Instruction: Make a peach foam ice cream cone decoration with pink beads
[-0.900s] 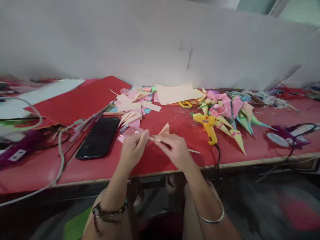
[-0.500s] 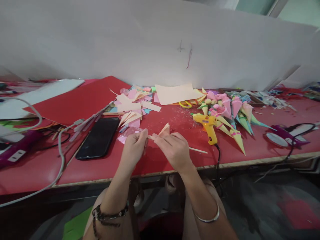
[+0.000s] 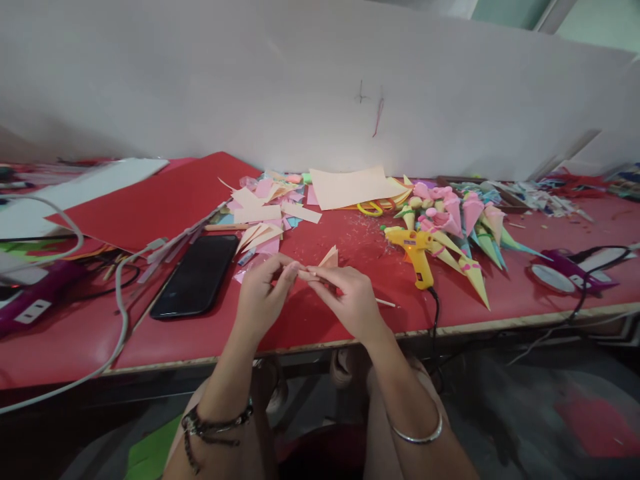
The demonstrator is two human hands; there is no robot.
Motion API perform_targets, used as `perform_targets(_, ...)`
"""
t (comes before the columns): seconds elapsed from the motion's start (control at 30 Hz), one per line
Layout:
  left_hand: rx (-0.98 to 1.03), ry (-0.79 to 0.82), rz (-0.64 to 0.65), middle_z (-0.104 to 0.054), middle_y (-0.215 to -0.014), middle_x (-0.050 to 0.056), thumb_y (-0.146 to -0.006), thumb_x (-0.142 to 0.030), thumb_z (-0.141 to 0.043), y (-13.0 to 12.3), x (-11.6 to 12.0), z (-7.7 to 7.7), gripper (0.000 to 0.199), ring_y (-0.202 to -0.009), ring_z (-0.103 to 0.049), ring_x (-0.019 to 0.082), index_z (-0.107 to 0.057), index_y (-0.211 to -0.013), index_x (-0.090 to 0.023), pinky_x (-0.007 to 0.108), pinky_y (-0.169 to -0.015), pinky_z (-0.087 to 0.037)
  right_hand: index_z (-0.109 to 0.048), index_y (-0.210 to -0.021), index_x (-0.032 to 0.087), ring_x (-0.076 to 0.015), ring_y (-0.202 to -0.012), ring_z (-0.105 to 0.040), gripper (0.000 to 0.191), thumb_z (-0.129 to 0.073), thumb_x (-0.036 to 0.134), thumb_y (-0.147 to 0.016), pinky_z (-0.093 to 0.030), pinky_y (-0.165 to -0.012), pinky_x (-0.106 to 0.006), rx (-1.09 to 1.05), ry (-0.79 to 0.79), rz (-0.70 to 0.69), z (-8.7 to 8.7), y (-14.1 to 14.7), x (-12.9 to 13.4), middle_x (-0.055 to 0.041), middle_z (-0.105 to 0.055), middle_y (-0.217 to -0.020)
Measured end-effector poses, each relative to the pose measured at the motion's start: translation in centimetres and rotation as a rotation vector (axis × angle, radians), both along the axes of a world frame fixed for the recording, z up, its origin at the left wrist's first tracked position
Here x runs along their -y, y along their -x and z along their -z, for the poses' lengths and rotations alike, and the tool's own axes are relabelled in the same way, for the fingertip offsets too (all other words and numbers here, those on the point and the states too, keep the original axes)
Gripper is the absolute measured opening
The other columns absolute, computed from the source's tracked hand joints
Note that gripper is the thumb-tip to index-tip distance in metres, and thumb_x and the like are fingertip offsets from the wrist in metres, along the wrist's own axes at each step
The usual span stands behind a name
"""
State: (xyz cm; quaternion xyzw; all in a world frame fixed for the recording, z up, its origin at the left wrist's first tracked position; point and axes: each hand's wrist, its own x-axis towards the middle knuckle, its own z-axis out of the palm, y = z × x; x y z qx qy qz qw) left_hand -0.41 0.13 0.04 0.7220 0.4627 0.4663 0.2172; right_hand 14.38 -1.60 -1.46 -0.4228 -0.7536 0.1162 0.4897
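Red tabletop stood against a white wall | left hand and right hand: fingertips pinched on a thin pale stick, its end jutting beyond the right | risk: uneven pressure might have bent it; swinging rightward, it might have struck the yellow glue gun

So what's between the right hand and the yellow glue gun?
The head view shows the end of a thin pale stick by the right hand, then red tabletop to the glue gun.
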Motion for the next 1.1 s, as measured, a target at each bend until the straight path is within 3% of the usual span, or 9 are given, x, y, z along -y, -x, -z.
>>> perform_targets(0.27,0.214,0.118,-0.035,-0.054,-0.055,-0.004,-0.078,-0.027,-0.048,-0.5,-0.3,-0.4,0.014,-0.040,-0.047,0.007,-0.054,-0.071,-0.017,0.019,-0.045,-0.040,-0.059,-0.112,0.017,-0.0164,-0.072,-0.062,0.032,-0.048,0.026,-0.083,-0.045,-0.066,-0.025,0.150,0.143,0.121,0.2,-0.3,-0.4,-0.0053,-0.071,-0.087)
perform_targets(0.5,0.345,0.165,-0.246,-0.056,-0.058,-0.003,-0.076,-0.030,-0.050,0.6,-1.1,0.4,0.013,-0.044,-0.048,0.008,-0.054,-0.073,-0.018,0.019,-0.046,-0.041,-0.063,-0.100,0.019,-0.0188,-0.084,-0.064,0.027,-0.040,0.021,-0.087,-0.045,-0.071,-0.027,0.287,0.246,0.153,0.1,-0.9,-0.5,-0.0065,-0.070,-0.093)
perform_targets(0.63,0.148,0.187,-0.339,-0.062,-0.066,-0.001,-0.076,-0.034,-0.050,1.4,-1.5,1.2,0.016,-0.053,-0.055,0.012,-0.054,-0.079,-0.019,0.022,-0.052,-0.042,-0.063,-0.098,0.018,-0.0186,-0.082,-0.064,0.027,-0.039,0.021,-0.087,-0.045,-0.071,-0.027,0.275,0.203,0.218,0.1,-1.0,-0.5,-0.0076,-0.070,-0.091)
perform_targets(0.77,-0.149,0.197,-0.385,-0.065,-0.094,0.007,-0.077,-0.036,-0.051,1.7,-1.6,2.0,0.032,-0.071,-0.061,0.018,-0.049,-0.104,-0.018,0.029,-0.064,-0.045,-0.064,-0.093,0.018,-0.0197,-0.080,-0.064,0.025,-0.041,0.019,-0.085,-0.046,-0.070,-0.028,0.234,0.160,0.243,0.3,-1.0,-0.7,-0.0084,-0.070,-0.088)
perform_targets(0.83,-0.232,0.123,-0.408,-0.060,-0.105,0.011,-0.078,-0.033,-0.049,1.6,-1.7,2.3,0.034,-0.080,-0.060,0.021,-0.047,-0.109,-0.018,0.031,-0.067,-0.045,-0.065,-0.091,0.018,-0.0199,-0.081,-0.064,0.024,-0.042,0.018,-0.084,-0.047,-0.072,-0.029,0.209,0.153,0.255,0.4,-1.0,-0.7,-0.0084,-0.070,-0.088)
perform_targets(0.93,-0.306,-0.034,-0.437,-0.056,-0.105,0.013,-0.079,-0.029,-0.047,1.2,-1.7,2.2,0.032,-0.087,-0.058,0.023,-0.049,-0.108,-0.016,0.033,-0.072,-0.046,-0.065,-0.091,0.018,-0.0198,-0.084,-0.064,0.024,-0.043,0.018,-0.084,-0.047,-0.074,-0.030,0.169,0.151,0.268,0.4,-1.1,-0.7,-0.0085,-0.070,-0.088)
perform_targets(1.0,-0.366,-0.126,-0.351,-0.055,-0.103,0.013,-0.080,-0.028,-0.046,0.7,-1.6,2.0,0.030,-0.092,-0.055,0.023,-0.052,-0.107,-0.016,0.035,-0.080,-0.044,-0.065,-0.092,0.018,-0.0196,-0.085,-0.064,0.024,-0.043,0.018,-0.084,-0.047,-0.076,-0.030,0.141,0.151,0.277,0.3,-1.2,-0.7,-0.0085,-0.070,-0.088)
perform_targets(1.1,-0.493,-0.226,-0.123,-0.052,-0.112,0.012,-0.082,-0.026,-0.046,-0.2,-1.4,1.7,0.026,-0.106,-0.048,0.024,-0.056,-0.105,-0.019,0.038,-0.091,-0.038,-0.065,-0.093,0.017,-0.0196,-0.085,-0.064,0.025,-0.042,0.019,-0.084,-0.047,-0.076,-0.030,0.112,0.161,0.287,0.1,-1.2,-0.7,-0.0085,-0.070,-0.089)
